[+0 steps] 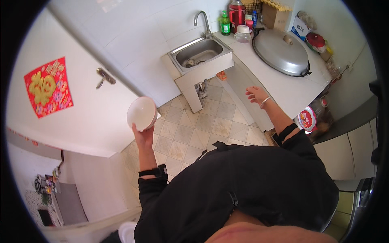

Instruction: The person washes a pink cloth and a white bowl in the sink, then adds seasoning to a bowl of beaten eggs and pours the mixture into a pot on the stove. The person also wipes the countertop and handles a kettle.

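Note:
My left hand (144,134) grips a white bowl (141,114) by its near rim, thumb on the inside. The bowl is tilted, so its bare interior shows, and it hangs in front of a white door (100,127). On the other side, my right hand (256,94) holds nothing; its fingers are apart and slightly curled. It is in the air near the front edge of a white countertop (291,94). A stainless steel sink (199,51) with a curved faucet (201,21) lies ahead, between and beyond both hands.
A large lidded metal pan (281,51) sits on the countertop. Behind the sink's right side stand a green pump bottle (225,24), a red thermos (237,15) and a clear jug (242,35). The door handle (105,77) juts out at left. Tiled floor (179,133) lies below.

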Demonstrator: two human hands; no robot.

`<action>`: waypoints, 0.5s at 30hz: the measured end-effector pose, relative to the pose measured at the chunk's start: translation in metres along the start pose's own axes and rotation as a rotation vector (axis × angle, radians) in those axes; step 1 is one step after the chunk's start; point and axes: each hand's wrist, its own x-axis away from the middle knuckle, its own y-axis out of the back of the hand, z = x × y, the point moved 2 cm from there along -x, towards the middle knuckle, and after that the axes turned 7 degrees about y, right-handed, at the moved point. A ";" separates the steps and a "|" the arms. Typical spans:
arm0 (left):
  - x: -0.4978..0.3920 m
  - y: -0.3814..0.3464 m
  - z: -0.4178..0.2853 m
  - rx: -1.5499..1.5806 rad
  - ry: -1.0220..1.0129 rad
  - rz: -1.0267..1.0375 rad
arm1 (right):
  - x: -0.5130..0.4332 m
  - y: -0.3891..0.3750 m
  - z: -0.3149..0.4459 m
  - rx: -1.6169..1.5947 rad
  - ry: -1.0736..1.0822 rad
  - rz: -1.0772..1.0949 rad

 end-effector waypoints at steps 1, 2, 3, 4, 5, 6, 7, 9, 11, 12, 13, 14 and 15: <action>-0.032 -0.027 -0.002 -0.055 0.019 0.033 | -0.028 0.003 0.003 0.026 0.009 -0.017; -0.064 -0.054 -0.002 -0.125 0.032 0.027 | -0.058 0.005 0.006 0.064 0.009 -0.020; -0.097 -0.081 0.003 -0.159 0.065 0.063 | -0.092 0.008 0.009 0.069 0.012 -0.020; -0.129 -0.104 0.011 -0.203 0.093 0.078 | -0.126 0.011 0.011 0.086 0.003 -0.031; -0.161 -0.124 0.022 -0.246 0.109 0.077 | -0.164 0.012 0.015 0.047 0.002 -0.027; -0.193 -0.141 0.035 -0.299 0.151 0.065 | -0.203 0.011 0.020 0.021 -0.012 -0.032; -0.229 -0.164 0.055 -0.352 0.177 0.042 | -0.247 0.017 0.027 0.022 0.016 -0.011; -0.293 -0.191 0.084 -0.414 0.214 0.029 | -0.341 0.008 0.048 0.047 0.088 0.005; -0.354 -0.217 0.111 -0.450 0.238 0.034 | -0.434 -0.010 0.064 0.094 0.169 0.007; -0.381 -0.230 0.125 -0.465 0.287 0.047 | -0.479 -0.020 0.073 0.127 0.222 0.017; -0.407 -0.245 0.139 -0.462 0.319 0.065 | -0.522 -0.026 0.078 0.198 0.217 0.039; -0.427 -0.258 0.151 -0.459 0.344 0.070 | -0.561 -0.033 0.083 0.261 0.228 0.068; -0.449 -0.275 0.159 -0.450 0.359 0.084 | -0.602 -0.040 0.091 0.326 0.254 0.095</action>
